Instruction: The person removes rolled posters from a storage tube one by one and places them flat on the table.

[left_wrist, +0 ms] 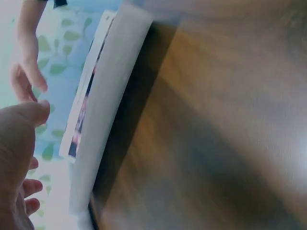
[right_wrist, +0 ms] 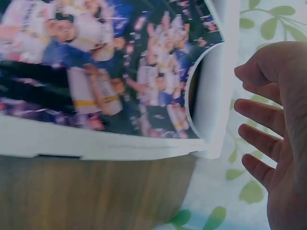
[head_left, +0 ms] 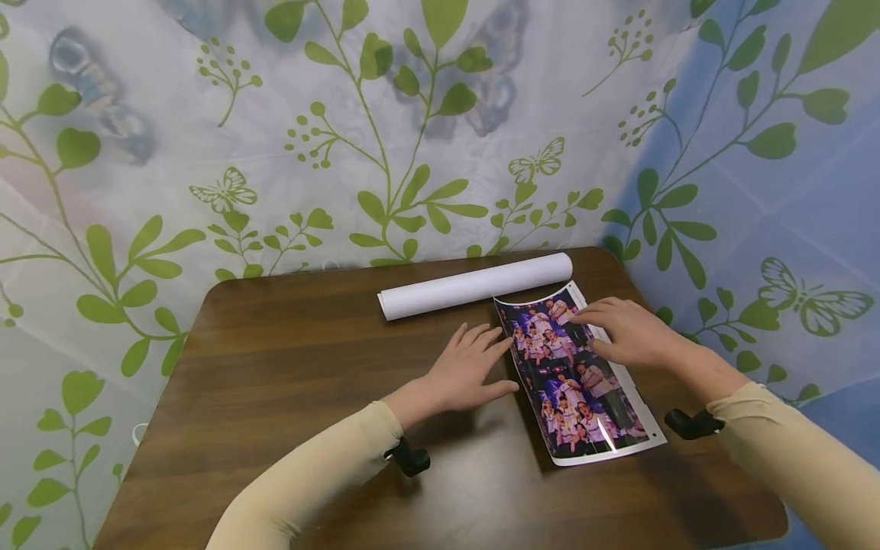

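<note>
A glossy photo sheet point(head_left: 567, 382) with two similar group pictures and a white border lies on the wooden table, its ends curling up slightly. My left hand point(head_left: 467, 370), fingers spread and fairly straight, is beside the sheet's left edge; whether the fingertips touch it I cannot tell. Over the upper right edge hovers or rests my right hand point(head_left: 629, 330), fingers loosely extended. In the right wrist view that hand point(right_wrist: 283, 120) pinches nothing, and the sheet point(right_wrist: 110, 72) shows its curved end. The left wrist view has both hands apart from the sheet's raised edge.
A white paper roll point(head_left: 474, 286) lies across the back of the table point(head_left: 309, 367), just behind the photo sheet's far end. Leaf-patterned cloth point(head_left: 289, 153) hangs behind the table and along its right side. A dark wrist mount point(head_left: 409, 458) sits under each forearm.
</note>
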Motion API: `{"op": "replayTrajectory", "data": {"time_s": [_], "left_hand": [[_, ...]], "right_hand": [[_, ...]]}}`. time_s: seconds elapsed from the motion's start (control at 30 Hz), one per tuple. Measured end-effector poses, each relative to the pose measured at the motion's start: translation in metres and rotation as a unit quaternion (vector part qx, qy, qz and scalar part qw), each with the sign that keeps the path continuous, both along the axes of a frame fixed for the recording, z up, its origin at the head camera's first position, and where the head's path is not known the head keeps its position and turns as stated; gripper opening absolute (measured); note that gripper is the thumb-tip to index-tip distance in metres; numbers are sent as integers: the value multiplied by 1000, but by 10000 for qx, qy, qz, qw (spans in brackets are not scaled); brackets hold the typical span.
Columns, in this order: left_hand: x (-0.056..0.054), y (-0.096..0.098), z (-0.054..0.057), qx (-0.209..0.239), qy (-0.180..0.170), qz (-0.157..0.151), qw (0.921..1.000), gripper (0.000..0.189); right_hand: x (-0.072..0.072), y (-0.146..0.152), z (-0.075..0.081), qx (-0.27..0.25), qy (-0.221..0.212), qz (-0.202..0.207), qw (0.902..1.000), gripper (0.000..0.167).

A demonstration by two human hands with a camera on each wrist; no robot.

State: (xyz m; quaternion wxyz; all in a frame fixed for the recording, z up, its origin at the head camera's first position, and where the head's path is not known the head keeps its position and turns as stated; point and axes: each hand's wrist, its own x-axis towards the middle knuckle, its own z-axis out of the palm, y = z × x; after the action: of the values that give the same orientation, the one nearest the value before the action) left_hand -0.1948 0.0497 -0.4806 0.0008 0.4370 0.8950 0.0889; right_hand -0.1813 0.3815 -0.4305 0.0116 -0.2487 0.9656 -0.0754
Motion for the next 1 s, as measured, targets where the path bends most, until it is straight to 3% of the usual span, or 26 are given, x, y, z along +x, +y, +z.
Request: {"op": "replayTrajectory", "data": {"time_s": [0.3, 0.6, 0.73, 1.0], "left_hand": [[-30, -44, 19, 543, -109, 693, 9961, 72], [-51, -88, 25, 1069, -281, 1209, 9865, 67], [-61, -111, 24, 1512, -569, 1607, 9737, 65], [-76, -150, 20, 2124, -1395, 2466, 9352, 66]], "right_hand": [[-30, -34, 13, 86, 477, 459, 9978, 46], [-58, -80, 17, 339, 694, 862, 9933, 52], [-69, -101, 19, 504, 634, 963, 9921, 59], [-92, -146, 14, 670, 486, 1083, 9907, 72]]}}
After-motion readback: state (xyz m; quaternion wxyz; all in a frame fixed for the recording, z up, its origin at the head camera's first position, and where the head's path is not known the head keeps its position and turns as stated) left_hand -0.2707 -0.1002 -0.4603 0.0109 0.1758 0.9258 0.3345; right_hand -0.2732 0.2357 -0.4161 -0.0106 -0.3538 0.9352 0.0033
